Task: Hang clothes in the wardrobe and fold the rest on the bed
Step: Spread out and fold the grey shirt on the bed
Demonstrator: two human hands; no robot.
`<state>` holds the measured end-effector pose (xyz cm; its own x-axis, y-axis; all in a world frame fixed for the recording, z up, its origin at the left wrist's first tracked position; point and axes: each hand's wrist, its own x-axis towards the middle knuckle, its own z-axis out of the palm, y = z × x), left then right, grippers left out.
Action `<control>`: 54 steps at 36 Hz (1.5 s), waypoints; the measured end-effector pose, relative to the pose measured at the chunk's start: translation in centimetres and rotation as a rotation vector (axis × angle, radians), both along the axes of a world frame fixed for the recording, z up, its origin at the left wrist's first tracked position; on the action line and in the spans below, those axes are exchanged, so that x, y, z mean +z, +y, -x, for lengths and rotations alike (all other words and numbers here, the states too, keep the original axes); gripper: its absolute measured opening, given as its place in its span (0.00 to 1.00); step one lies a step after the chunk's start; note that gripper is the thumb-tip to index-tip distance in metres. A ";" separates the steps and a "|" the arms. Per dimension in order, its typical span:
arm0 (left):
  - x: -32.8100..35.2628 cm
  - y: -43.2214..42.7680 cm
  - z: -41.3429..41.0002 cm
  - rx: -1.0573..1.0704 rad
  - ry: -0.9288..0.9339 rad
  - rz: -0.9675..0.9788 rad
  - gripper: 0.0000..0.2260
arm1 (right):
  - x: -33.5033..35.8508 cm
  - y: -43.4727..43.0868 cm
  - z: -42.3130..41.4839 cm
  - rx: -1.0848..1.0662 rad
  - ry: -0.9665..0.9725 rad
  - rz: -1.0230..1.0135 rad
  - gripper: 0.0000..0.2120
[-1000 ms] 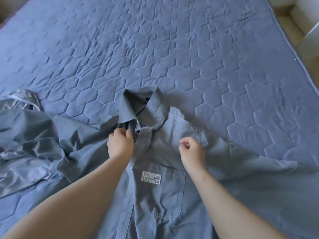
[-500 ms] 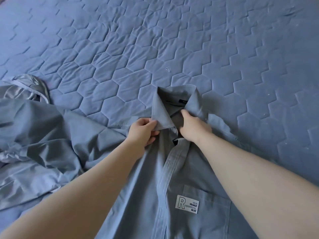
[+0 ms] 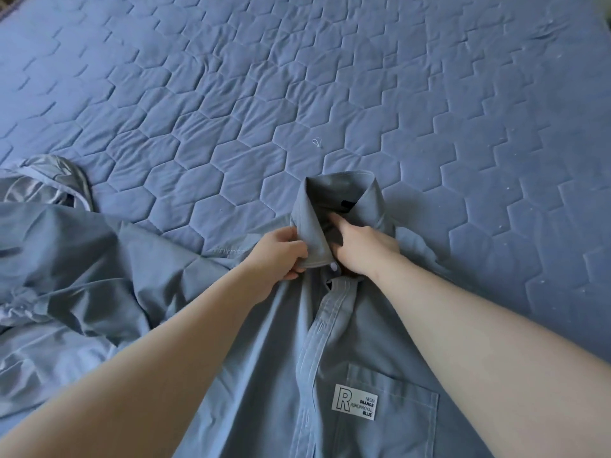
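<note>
Blue-grey button shirt front-up on quilted bed; hem cut off at btm edge; far-L side bunched, hard to read. L hand pinches collar flap, fingers curled. R hand: index reaches into neck opening, other fingers hidden; can't tell if it grips. Chest pocket w/ label; contents can't tell. Shiny grey garment partly under shirt.

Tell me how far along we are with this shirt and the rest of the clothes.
Done: no folded or hung item is in view. In hand: the blue shirt lies front up on the bed; the left hand grips its collar and the right hand reaches inside it. Left: folding this shirt, then the silvery garment crumpled beside it.
</note>
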<state>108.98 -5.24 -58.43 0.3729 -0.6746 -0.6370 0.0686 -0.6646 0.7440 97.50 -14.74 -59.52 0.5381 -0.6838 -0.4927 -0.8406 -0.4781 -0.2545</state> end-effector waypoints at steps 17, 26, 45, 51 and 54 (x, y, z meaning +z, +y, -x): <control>1.0 -7.1 -2.2 0.222 -0.215 -0.023 0.08 | 0.2 -1.6 0.7 -0.125 -0.033 0.194 0.16; 3.0 -8.8 -1.8 -0.004 -0.704 0.017 0.18 | 0.8 -3.2 0.9 -0.223 -0.106 0.208 0.11; -2.8 -2.1 2.5 -0.042 -0.866 0.137 0.10 | -2.2 -1.3 1.9 -0.722 -0.761 -0.009 0.08; -4.3 1.0 3.4 -0.158 -0.869 0.243 0.11 | -3.4 -0.6 1.1 -0.710 -0.485 -0.351 0.12; -4.3 1.5 3.2 -0.201 -0.803 0.324 0.11 | -3.6 -1.2 0.7 -0.805 -0.547 -0.337 0.13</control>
